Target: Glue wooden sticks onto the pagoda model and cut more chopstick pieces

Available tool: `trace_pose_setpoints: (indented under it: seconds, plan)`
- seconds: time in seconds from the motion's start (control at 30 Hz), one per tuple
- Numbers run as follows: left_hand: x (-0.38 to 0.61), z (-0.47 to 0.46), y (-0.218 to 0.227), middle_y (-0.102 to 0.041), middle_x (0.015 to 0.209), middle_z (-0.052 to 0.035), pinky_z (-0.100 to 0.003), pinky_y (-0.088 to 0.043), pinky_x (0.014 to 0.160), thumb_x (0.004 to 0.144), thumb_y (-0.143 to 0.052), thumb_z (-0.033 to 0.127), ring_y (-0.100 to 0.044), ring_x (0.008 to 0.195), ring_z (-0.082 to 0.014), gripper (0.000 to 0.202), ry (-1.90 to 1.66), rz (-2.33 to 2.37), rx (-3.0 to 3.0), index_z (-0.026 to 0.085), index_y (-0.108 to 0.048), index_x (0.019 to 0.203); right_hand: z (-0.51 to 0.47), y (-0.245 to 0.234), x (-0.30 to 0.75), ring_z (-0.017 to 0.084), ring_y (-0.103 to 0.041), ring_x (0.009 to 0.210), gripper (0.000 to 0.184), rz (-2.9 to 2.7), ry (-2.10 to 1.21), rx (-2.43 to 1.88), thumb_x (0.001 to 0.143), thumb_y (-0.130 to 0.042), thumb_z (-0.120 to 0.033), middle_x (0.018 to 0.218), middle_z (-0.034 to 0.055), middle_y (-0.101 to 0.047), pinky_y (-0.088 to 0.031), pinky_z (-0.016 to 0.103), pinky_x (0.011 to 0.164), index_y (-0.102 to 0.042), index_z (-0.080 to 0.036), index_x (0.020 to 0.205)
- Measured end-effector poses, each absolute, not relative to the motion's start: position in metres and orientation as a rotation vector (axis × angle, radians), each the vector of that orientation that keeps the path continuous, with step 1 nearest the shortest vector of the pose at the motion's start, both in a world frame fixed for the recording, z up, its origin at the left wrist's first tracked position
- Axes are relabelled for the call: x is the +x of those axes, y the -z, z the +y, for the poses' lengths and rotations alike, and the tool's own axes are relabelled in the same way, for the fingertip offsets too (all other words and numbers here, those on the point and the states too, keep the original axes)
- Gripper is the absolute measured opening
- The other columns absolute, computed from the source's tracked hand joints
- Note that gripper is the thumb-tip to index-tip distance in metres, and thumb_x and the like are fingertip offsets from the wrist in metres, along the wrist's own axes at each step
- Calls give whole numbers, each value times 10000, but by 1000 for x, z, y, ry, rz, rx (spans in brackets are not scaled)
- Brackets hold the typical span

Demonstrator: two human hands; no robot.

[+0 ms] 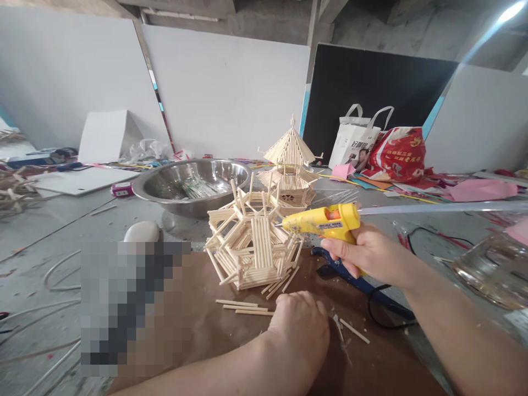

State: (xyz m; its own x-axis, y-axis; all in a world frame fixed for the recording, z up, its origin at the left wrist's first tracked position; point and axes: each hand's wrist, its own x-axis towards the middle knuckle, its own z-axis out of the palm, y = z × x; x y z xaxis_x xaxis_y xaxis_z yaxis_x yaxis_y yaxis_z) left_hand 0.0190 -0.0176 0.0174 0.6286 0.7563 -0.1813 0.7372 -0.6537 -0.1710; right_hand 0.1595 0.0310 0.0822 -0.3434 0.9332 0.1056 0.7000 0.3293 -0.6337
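Observation:
My right hand (pixel 375 253) grips a yellow hot glue gun (pixel 322 220), with a long clear glue stick (pixel 437 208) running out of its back. The nozzle points left, close to the upper right side of a lattice model (pixel 262 242) built of pale wooden sticks. In front of the model, my left hand (pixel 301 324) is low over the brown board (pixel 198 352), its fingers curled under and their tips hidden. Several loose wooden sticks (pixel 247 307) lie just left of it. Another stick (pixel 355 331) and a strand of glue lie to its right.
A stick pagoda (pixel 291 148) stands behind the model. Left of it is a steel basin (pixel 144 190). A blue-handled tool (pixel 355 280) and a black cable lie below my right hand. A glass jar (pixel 490 269) is at right, bags (pixel 396 154) farther back.

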Motion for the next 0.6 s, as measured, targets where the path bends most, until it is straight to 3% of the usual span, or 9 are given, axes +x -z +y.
trace_pose_setpoints:
  seconds: [0.17, 0.6]
  plan:
    - [19, -19, -20, -561, 737, -97, -319, -412, 508, 723, -442, 109, -546, 686, -234, 201, -375, -1268, -2755, 106, -573, 875, 29, -85, 159, 85, -444, 370, 401, -2150, -678, -1430, 753, -400, -497, 336, -42, -439, -366, 217, 456, -491, -183, 519]
    - [17, -19, -17, -557, 726, -95, -311, -409, 509, 725, -439, 108, -545, 683, -226, 199, -354, -1269, -2745, 109, -570, 874, 27, -91, 160, 76, -414, 325, 339, -2137, -763, -1386, 749, -418, -476, 346, -53, -418, -340, 209, 371, -539, -187, 620]
